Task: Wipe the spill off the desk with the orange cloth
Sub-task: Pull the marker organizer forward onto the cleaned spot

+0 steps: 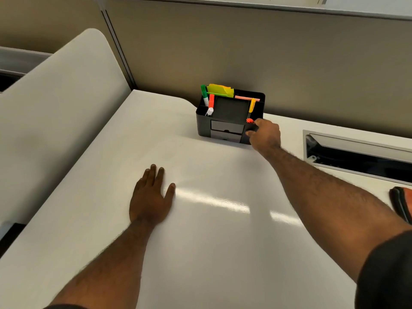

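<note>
Right hand (264,134) grips the corner of the black plastic desk organiser (229,117); left hand (151,197) lies flat, fingers spread, on the white glossy worktop (200,241). Orange cloth: possibly the orange thing at right edge (403,204), unclear. No spill visible. Looks like organiser handling; next, fetch cloth.

The white tabletop (211,230) carries a black organizer (229,121) near its back edge, with markers standing in it. The left hand (151,199) lies flat on the tabletop, and an orange-black object (402,202) rests at the right edge
</note>
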A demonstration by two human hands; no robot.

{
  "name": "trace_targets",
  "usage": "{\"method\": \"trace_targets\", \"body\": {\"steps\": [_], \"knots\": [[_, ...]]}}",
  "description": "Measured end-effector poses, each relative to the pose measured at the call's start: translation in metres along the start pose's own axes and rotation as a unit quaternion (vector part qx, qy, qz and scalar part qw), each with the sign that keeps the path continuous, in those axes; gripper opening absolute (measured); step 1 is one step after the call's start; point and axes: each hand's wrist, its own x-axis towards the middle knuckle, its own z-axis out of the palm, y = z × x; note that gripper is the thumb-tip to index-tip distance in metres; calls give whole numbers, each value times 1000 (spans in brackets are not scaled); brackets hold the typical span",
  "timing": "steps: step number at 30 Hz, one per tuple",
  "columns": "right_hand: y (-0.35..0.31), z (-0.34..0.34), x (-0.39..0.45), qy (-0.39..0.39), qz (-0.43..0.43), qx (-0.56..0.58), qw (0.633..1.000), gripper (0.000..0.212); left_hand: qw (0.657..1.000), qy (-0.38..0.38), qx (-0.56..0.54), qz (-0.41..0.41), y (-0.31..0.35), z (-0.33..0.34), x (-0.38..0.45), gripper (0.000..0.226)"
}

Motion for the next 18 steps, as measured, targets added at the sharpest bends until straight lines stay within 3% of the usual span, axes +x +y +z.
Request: {"method": "trace_targets", "body": {"steps": [18], "knots": [[14,-49,-70,54,-1,40,998,18,1000,-12,12,2,-1,-3,0,75]]}}
